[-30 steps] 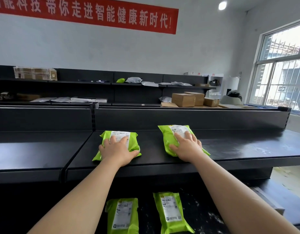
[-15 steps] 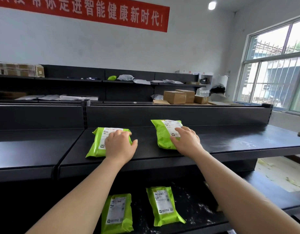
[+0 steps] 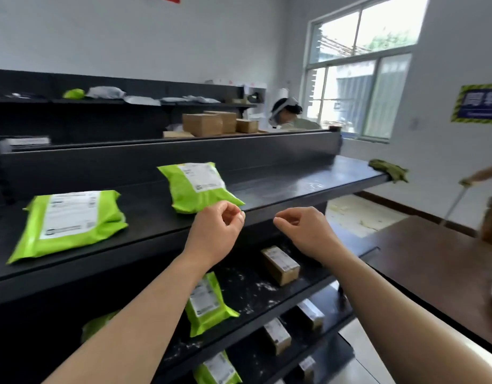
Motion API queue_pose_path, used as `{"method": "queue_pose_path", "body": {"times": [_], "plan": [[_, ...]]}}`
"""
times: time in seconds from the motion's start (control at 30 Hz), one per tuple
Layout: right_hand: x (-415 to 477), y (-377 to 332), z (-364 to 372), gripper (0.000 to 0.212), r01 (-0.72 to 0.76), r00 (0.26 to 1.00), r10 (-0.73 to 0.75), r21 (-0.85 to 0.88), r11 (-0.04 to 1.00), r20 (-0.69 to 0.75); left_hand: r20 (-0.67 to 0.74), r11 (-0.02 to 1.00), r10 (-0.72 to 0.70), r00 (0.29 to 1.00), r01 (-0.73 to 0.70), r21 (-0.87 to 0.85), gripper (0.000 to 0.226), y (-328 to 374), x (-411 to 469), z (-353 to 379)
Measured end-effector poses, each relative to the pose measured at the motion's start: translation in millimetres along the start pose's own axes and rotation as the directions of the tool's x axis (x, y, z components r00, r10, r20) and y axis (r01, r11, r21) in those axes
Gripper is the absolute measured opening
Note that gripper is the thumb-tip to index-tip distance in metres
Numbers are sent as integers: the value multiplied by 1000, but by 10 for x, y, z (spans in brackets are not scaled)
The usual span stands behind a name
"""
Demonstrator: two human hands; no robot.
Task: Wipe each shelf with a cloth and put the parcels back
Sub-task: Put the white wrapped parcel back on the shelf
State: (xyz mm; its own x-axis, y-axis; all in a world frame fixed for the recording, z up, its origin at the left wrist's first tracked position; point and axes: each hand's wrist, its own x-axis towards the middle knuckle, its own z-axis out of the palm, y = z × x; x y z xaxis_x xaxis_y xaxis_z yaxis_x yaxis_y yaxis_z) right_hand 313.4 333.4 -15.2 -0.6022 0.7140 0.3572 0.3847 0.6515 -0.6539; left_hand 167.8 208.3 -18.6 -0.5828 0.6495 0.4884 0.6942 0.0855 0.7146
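The left hand [image 3: 214, 231] and right hand [image 3: 304, 231] were held loosely curled, empty. On the black metal shelf [image 3: 280, 187], lime-green plastic parcels [image 3: 70, 220] [image 3: 197, 187] were seen at nine and eleven o'clock, a crumpled green cloth [image 3: 388, 170] at two.

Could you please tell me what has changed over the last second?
Both hands let go: the left hand lifted off the left green parcel, the right hand off the right green parcel, drawing back to the front edge of the top shelf, loosely curled and empty. Both parcels stayed put.
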Motion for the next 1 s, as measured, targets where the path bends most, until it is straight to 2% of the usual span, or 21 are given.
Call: {"method": "queue_pose_path", "body": {"times": [0.3, 0.67, 1.0], "plan": [[-683, 1135, -926, 15, -297, 946, 293, -6, 955, -139, 329, 992, 88, 940, -52, -117, 11, 560, -209, 1415], [-1537, 2616, -2171, 18, -525, 804, 511, 42, 850, -304, 542, 974, 200, 816, -105, -201, 12, 1665, -617, 3172], [-2141, 3727, -3148, 21, -663, 696, 614, -4, 749, -373, 651, 941, 184, 736, 60, -333, 10, 2332, -968, 4689]]}}
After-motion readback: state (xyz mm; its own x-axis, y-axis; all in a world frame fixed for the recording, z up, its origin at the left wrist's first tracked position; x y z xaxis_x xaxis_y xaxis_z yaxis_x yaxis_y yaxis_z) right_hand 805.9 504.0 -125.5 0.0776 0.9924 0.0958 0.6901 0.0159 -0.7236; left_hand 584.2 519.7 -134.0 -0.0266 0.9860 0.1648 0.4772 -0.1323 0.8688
